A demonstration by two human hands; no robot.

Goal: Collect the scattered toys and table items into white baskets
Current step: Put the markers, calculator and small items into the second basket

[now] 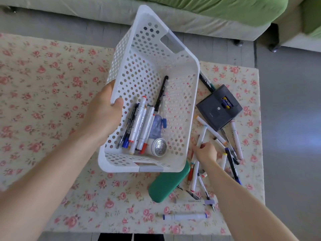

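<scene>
My left hand (106, 108) grips the tilted basket (180, 105) by its 9 o'clock rim. My right hand (205, 152) pinches a white marker (202, 134) that points toward 12 o'clock. The basket's opening lies just beside, at 9 o'clock.

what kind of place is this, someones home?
Most likely a home living room: a pale sofa with a green cover stands behind a flowered tablecloth. The left hand holds a white basket while the right hand grips a marker.
</scene>
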